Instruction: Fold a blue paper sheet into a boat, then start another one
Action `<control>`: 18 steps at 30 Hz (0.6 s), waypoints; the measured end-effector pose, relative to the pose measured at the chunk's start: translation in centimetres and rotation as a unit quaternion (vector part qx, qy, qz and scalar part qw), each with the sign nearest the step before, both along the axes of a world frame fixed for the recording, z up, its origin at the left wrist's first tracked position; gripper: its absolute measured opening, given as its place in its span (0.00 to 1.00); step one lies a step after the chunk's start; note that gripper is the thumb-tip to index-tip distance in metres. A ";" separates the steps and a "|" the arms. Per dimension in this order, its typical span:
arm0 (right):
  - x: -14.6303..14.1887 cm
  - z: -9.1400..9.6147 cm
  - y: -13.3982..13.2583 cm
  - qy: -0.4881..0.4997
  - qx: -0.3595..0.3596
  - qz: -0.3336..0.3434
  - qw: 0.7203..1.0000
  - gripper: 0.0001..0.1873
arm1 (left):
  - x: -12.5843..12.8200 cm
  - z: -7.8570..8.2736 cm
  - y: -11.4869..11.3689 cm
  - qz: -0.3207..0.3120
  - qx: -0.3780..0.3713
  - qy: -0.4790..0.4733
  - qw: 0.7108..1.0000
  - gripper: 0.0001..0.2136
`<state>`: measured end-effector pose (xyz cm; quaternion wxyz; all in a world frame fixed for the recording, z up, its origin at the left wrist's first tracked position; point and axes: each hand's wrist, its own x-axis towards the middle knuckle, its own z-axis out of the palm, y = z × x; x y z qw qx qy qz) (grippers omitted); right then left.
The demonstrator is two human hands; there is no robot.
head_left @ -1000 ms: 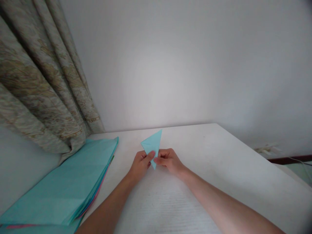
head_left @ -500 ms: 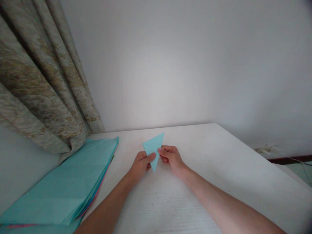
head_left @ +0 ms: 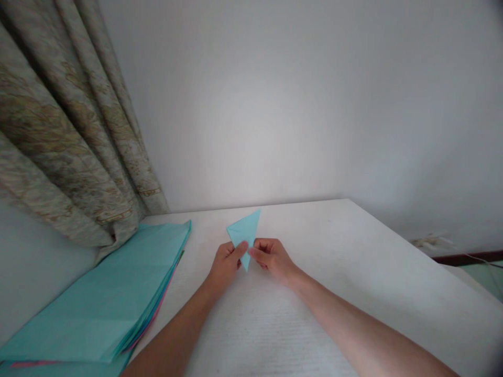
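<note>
A small light blue folded paper triangle (head_left: pixel 245 233) is held upright just above the white table (head_left: pixel 353 262), its long point aimed down. My left hand (head_left: pixel 225 264) pinches its lower left edge with thumb and fingers. My right hand (head_left: pixel 271 257) pinches the lower right edge, fingers curled. The two hands almost touch at the paper's lower tip.
A stack of light blue paper sheets (head_left: pixel 106 301), with pink and green edges showing beneath, lies on the table's left side. A patterned curtain (head_left: pixel 66 131) hangs at the left. A plain wall stands behind the table. Cables lie past the table's right edge (head_left: pixel 432 242).
The paper triangle tilted slightly right and then came back left. My right fingers slid up its edge and then back down toward the lower tip.
</note>
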<state>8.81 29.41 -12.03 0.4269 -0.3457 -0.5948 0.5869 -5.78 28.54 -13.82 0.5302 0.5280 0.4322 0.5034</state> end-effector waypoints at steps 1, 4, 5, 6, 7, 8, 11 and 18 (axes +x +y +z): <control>0.0 0.0 0.0 -0.010 0.004 0.007 1.000 0.23 | 0.0 0.0 0.0 0.007 0.010 0.006 1.000 0.22; -0.1 -0.1 -0.1 -0.019 -0.002 0.029 0.999 0.22 | -0.1 0.1 -0.1 0.034 0.044 0.038 0.998 0.22; -0.1 -0.2 -0.1 -0.020 -0.007 0.040 0.999 0.22 | -0.1 0.3 -0.1 0.046 0.055 0.051 0.996 0.22; -0.2 -0.3 -0.1 -0.020 -0.011 0.052 0.998 0.21 | -0.1 0.4 -0.2 0.060 0.065 0.064 0.994 0.22; -0.2 -0.3 -0.1 -0.022 -0.016 0.062 0.998 0.21 | -0.1 0.5 -0.2 0.073 0.073 0.074 0.992 0.22; -0.2 -0.4 -0.1 -0.022 -0.020 0.068 0.997 0.20 | -0.1 0.7 -0.2 0.085 0.078 0.083 0.990 0.22; -0.2 -0.4 -0.1 -0.019 -0.028 0.066 0.997 0.19 | 0.1 0.9 -0.3 0.096 0.072 0.089 0.989 0.22; 0.0 -0.4 0.1 -0.005 -0.023 0.006 1.000 0.17 | 0.3 0.6 -0.3 0.006 0.037 0.053 0.998 0.21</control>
